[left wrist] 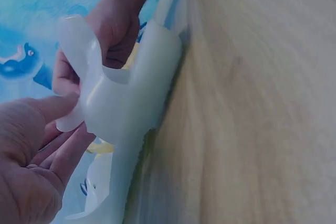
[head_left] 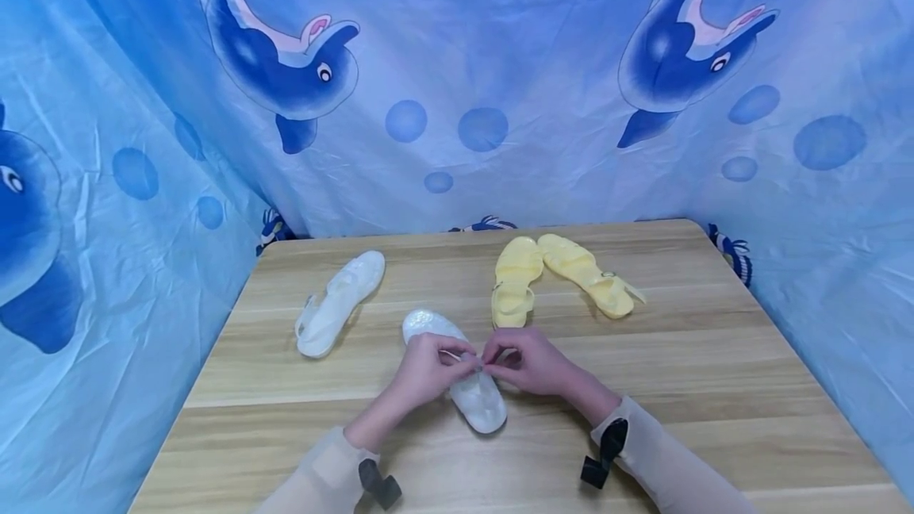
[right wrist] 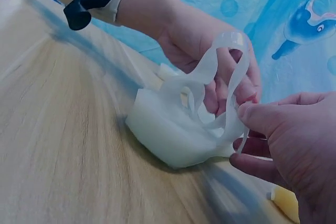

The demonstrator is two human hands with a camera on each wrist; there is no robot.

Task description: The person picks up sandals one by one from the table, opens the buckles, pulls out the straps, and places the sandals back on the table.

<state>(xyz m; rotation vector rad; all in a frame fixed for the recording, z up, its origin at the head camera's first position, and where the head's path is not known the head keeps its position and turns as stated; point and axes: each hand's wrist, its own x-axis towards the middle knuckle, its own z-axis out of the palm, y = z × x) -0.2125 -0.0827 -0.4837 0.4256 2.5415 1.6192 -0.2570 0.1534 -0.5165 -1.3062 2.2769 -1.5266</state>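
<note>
A white translucent sandal (head_left: 477, 401) lies on the table in front of me, toe pointing away to the left. My left hand (head_left: 427, 371) pinches its ankle strap from the left side. From the right, my right hand (head_left: 531, 363) pinches the thin end of the same strap, and the fingertips of both hands nearly meet over the shoe. In the right wrist view the strap (right wrist: 239, 72) stands up in a loop above the heel part of the sandal. The left wrist view shows the sandal's side (left wrist: 152, 72) close up, with thumb and fingers at the strap.
Another white sandal (head_left: 343, 300) lies at the left of the wooden table (head_left: 286, 435). Two yellow sandals, one straight (head_left: 519, 260) and one angled (head_left: 571, 260), lie at the back right. A blue dolphin-print curtain (head_left: 457, 46) hangs behind and along both sides.
</note>
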